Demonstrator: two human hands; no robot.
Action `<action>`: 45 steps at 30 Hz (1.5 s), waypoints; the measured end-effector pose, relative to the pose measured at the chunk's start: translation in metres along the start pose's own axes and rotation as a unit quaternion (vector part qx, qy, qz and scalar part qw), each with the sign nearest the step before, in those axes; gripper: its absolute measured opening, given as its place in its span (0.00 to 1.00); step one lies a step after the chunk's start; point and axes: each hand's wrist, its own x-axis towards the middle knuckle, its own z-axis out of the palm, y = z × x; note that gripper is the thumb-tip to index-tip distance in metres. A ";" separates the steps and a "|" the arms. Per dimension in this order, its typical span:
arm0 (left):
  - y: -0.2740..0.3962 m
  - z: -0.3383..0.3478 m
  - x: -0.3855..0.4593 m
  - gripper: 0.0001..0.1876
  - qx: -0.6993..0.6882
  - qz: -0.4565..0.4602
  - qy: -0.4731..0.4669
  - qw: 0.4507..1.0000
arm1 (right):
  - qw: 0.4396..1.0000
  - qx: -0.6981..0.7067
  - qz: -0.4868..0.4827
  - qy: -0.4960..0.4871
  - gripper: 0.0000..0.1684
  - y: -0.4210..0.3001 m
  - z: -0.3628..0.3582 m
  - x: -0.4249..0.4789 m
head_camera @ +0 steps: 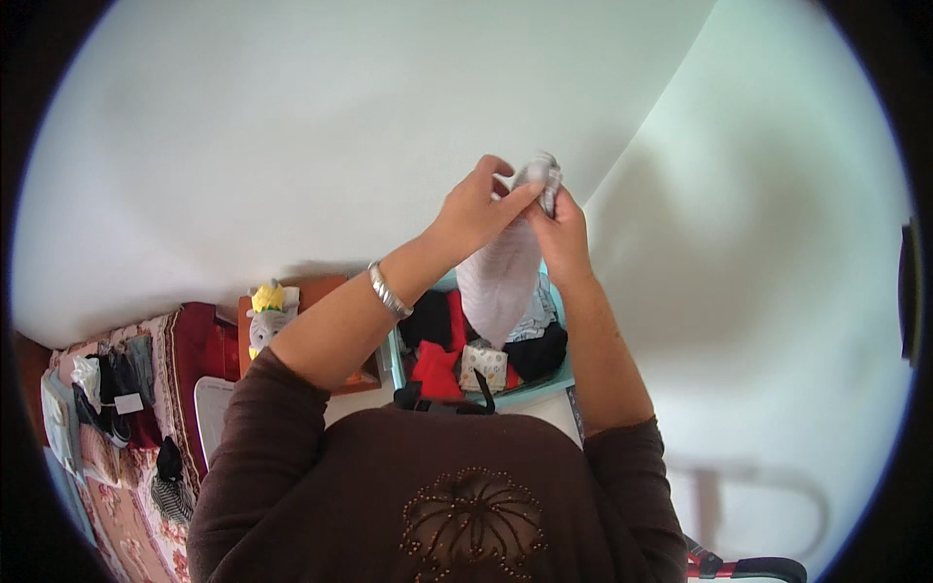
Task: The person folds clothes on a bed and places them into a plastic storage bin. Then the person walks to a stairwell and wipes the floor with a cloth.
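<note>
A pale, thin cloth garment (501, 280) hangs from both hands, its upper end bunched and slightly blurred, its lower end over a light-blue plastic bin. My left hand (485, 200), with a silver bracelet on its wrist, pinches the bunched end between thumb and fingers. On the other side, my right hand (561, 229) grips the same bunched part, its fingers partly hidden behind the cloth. The bin (397, 364) holds folded clothes: a red cloth (436, 370), a white patterned cloth (484, 368), black cloths (538, 353) and a striped light-blue cloth (538, 313).
Left of the bin, a grey plush toy (267, 324) with a yellow top rests by a reddish-brown wooden surface (321, 291). Farther left, several clothes (120, 372) lie on a bed with a floral cover (131, 532). Walls (350, 131) rise ahead and at the right.
</note>
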 end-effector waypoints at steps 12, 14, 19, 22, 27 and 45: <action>0.019 -0.021 0.003 0.15 -0.186 -0.046 -0.082 0.978 | 0.990 0.103 0.066 -0.067 0.14 -0.017 0.010 -0.003; 0.022 -0.019 -0.001 0.14 -0.260 -0.052 -0.098 0.959 | 0.991 0.100 0.066 -0.060 0.13 -0.018 0.012 -0.002; 0.034 -0.018 -0.006 0.09 -0.359 -0.062 -0.099 0.926 | 0.995 0.086 0.037 -0.020 0.12 -0.028 0.015 -0.003; 0.021 -0.029 0.004 0.09 -0.325 -0.035 -0.099 0.940 | 0.993 0.108 0.043 0.006 0.11 -0.031 0.007 -0.001; 0.006 -0.068 0.038 0.11 -0.192 -0.009 0.003 0.981 | 0.987 0.109 0.042 0.106 0.10 -0.044 -0.038 0.008; -0.004 -0.092 0.065 0.12 -0.055 -0.043 0.054 0.996 | 0.967 -0.182 0.079 0.159 0.11 -0.028 -0.101 0.022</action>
